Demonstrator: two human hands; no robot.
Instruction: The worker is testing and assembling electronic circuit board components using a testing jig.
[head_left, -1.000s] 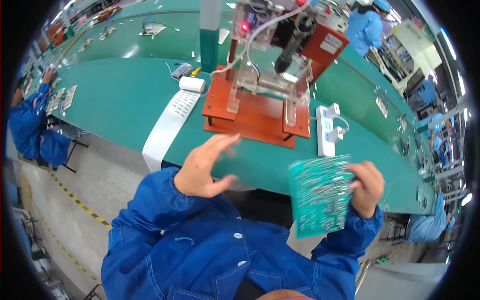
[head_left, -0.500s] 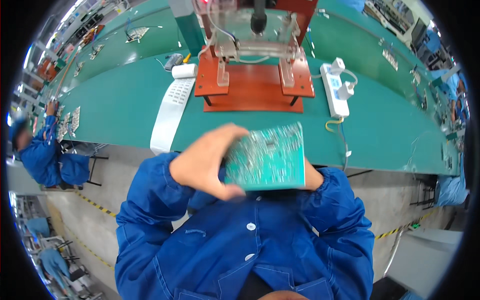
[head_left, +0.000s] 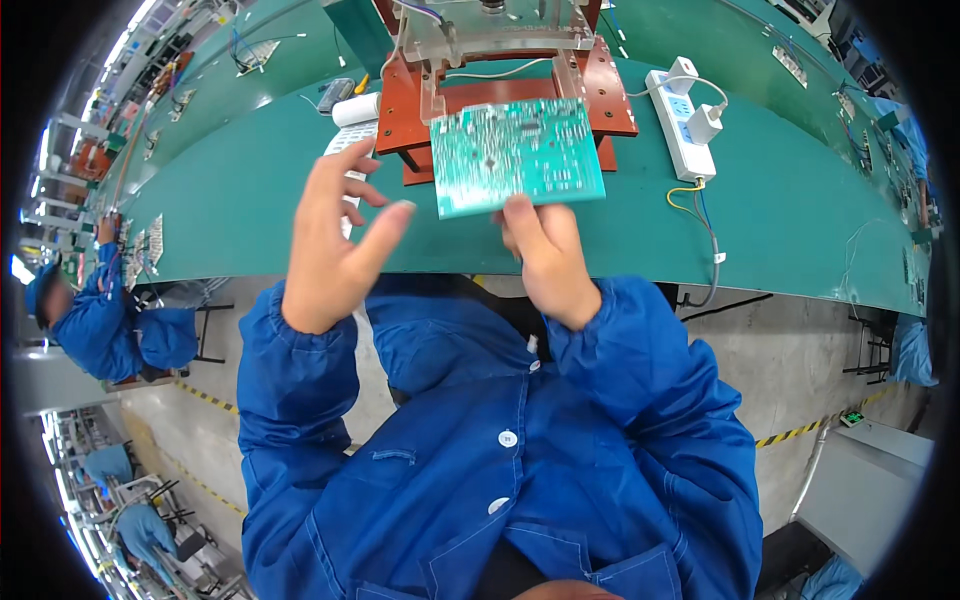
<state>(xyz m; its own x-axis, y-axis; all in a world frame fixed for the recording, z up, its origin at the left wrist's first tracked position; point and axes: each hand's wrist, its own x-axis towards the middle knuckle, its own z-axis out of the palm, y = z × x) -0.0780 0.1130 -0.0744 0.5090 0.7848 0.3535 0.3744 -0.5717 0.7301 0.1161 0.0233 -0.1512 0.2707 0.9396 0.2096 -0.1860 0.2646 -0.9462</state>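
Observation:
A green circuit board (head_left: pixel 520 155), its upper face dotted with solder points, is held in the air by its near edge. My right hand (head_left: pixel 548 255) grips that edge, thumb on top and the fingers underneath mostly hidden. To the left of the board, my left hand (head_left: pixel 340 235) is raised with fingers apart, touching nothing. Behind the board stands a red test fixture (head_left: pixel 612 85) with a clear plastic plate (head_left: pixel 500 38); the board covers part of its front.
A white power strip (head_left: pixel 680 135) with plugs and a cable lies right of the fixture. Left of it, a roll of white labels (head_left: pixel 357 108) trails a strip partly behind my left hand. A person in blue (head_left: pixel 85 315) sits far left along the green table (head_left: pixel 240 200).
The board has moved away from my body toward the fixture and now lies flatter. My left hand has let go of its left side and drawn off to the left.

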